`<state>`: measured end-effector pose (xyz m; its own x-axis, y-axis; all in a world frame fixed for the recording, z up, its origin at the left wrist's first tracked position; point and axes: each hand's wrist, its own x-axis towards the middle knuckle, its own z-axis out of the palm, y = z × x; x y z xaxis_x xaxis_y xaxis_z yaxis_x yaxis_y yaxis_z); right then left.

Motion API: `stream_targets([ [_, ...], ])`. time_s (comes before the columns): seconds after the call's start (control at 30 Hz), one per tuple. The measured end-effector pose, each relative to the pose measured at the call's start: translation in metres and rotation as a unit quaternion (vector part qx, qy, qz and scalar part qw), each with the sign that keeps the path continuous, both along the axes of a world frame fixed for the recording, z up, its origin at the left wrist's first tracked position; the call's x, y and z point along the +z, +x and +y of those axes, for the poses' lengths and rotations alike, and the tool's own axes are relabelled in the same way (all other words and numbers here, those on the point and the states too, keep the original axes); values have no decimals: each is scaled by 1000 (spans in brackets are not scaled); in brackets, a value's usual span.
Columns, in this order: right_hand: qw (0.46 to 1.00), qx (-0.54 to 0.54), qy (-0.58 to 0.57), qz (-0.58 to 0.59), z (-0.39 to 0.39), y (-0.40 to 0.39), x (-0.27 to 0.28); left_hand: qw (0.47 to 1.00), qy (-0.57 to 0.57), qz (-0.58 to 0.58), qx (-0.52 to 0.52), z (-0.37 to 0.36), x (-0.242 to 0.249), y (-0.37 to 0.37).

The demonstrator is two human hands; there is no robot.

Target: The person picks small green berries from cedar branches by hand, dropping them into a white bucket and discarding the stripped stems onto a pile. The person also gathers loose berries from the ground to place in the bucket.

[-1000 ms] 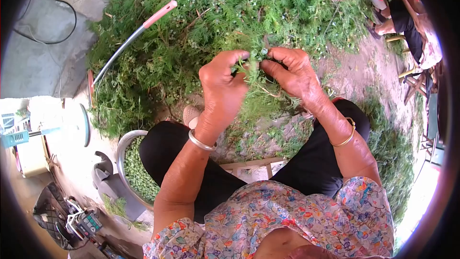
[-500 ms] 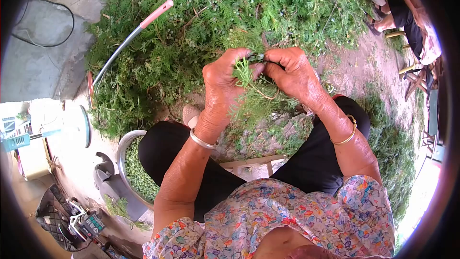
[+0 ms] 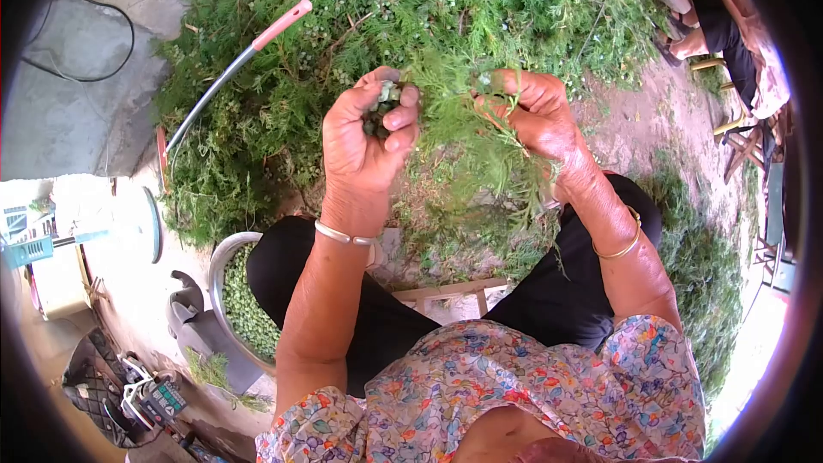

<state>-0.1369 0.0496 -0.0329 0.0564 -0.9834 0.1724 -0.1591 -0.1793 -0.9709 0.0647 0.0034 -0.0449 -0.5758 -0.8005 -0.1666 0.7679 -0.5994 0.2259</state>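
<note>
Small green cones (image 3: 383, 111) are held in the left hand (image 3: 364, 141), its fingers curled loosely about them. A sprig (image 3: 454, 101) is gripped between the thumb and fingers of the right hand (image 3: 546, 124), and its blurred foliage is spread between the two hands. Beyond them, a green leafy pile (image 3: 283, 111) is seen on the ground (image 3: 630, 141), with a pink-handled rod (image 3: 281, 24) over its left part. Beside the left knee (image 3: 273, 270), a round bowl (image 3: 216, 281) is filled with green pieces.
</note>
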Motion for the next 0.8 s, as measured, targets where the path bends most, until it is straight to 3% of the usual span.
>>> stream_targets([
  [0.27, 998, -5, -53, 15, 2, 2, 0, 998, -63, -2, 15, 0, 9, 5],
  [0.33, 999, 0, -48, 6, 2, 3, -3, 994, -79, -57, 46, 3, 13, 4],
  [0.4, 995, -19, 59, -81, 3, 6, -2, 956, -169, -234, 45, 5, 20, 4],
  [0.43, 995, -17, 59, -80, 5, 8, 4, 943, -162, -283, 62, 7, 23, -1],
  [0.5, 946, -54, 157, -277, 9, 13, 22, 940, -146, -302, 54, 11, 25, -5],
  [0.6, 930, 31, 131, -342, 9, 4, 14, 932, -124, -338, 42, 17, 22, -10],
  [0.67, 921, 8, 156, -356, 11, 6, 19, 948, -69, -310, 28, 21, 22, -14],
  [0.8, 928, 9, 199, -314, 11, 11, 27, 949, -123, -287, 35, 23, 8, -20],
])
